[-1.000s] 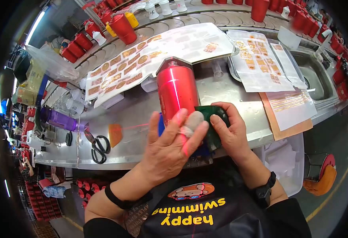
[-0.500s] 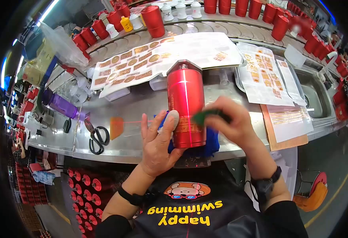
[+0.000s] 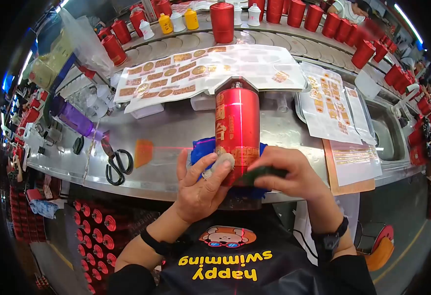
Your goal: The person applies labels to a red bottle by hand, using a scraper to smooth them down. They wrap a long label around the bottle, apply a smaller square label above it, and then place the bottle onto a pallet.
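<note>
A red bottle (image 3: pixel 247 113) with gold lettering lies with its neck end away from me, against a bracket (image 3: pixel 236 80). My left hand (image 3: pixel 198 194) is closed on a whitish rounded pad (image 3: pixel 224 161), which sits against the bottle's lower left side. In my right hand (image 3: pixel 299 172) is a dark green flat scraper (image 3: pixel 264 172), gripped between thumb and fingers, its edge close to the bottle's near end. Under the bottle a blue cloth (image 3: pixel 203 149) shows on both sides.
Printed gold transfer sheets (image 3: pixel 176 73) lie behind the bottle, and more sheets (image 3: pixel 326 98) at the right by a sink (image 3: pixel 389 132). Scissors (image 3: pixel 118 164), an orange flat piece (image 3: pixel 143 152) and a purple bottle (image 3: pixel 73 117) are on the left. A conveyor (image 3: pixel 269 42) carries red bottles behind.
The red bottle has turned, bringing large gold lettering into view on its left side. My right hand and scraper have moved down toward its near end. Bottles on the conveyor have shifted right.
</note>
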`<state>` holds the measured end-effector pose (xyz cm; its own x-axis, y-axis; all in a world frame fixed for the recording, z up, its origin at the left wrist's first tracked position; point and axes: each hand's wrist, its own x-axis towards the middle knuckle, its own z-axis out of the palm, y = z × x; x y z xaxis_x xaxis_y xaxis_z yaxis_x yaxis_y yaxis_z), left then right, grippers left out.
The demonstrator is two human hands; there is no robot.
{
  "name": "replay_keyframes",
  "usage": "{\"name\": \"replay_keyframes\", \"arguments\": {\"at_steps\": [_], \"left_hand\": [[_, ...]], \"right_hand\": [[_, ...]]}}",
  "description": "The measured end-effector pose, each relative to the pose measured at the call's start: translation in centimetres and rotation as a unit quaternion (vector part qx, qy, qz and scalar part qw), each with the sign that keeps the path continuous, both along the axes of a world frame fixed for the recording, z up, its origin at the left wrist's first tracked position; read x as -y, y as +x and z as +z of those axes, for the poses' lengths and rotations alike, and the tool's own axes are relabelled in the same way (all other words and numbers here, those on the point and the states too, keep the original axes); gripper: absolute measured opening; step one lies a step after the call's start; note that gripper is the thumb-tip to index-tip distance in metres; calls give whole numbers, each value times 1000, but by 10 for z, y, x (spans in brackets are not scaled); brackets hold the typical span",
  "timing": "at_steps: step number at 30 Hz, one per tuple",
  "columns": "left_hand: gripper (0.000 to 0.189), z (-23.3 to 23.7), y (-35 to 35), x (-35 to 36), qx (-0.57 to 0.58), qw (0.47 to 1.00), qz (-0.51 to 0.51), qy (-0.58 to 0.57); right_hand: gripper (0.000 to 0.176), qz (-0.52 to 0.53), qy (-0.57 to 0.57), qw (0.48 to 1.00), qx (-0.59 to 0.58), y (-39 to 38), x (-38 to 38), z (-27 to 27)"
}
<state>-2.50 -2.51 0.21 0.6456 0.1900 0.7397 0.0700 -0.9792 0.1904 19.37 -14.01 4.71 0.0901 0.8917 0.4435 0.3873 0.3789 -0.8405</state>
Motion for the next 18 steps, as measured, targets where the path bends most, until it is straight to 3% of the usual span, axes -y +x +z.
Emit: {"name": "replay_keyframes", "arguments": {"at_steps": [2,3,4,6,7,10,12,13,14,16,18], "left_hand": [[53,-2,2,3,16,999,-1,-38],[53,-3,3,6,28,998,1,-52],[52,-4,4,6,41,997,4,-65],[52,-2,5,3,47,997,4,-61],[53,-2,3,1,42,998,1,-48],[51,-4,2,-1,35,999,-15,8],[48,-2,2,-4,20,998,-22,52],[45,-2,1,-4,7,997,-18,69],[43,-2,0,-3,-5,996,-13,84],[39,-1,0,-2,-7,996,-7,91],[37,0,1,-2,-1,995,0,96]], "right_hand": [[25,-88,-70,988,-102,5,-8,-15],[30,-211,72,975,-21,11,-21,-21],[37,-272,130,941,153,14,-16,-18],[47,-163,153,954,200,-5,2,-27],[50,-101,92,972,190,-11,18,-23],[35,1,-23,999,28,-3,31,-6],[28,-62,-32,996,-59,2,29,-22],[28,-135,50,989,-38,3,23,-33],[31,-204,56,975,-71,-2,22,-39],[35,-169,99,978,68,-13,21,-43],[34,-120,62,989,66,-16,29,-37]]}}
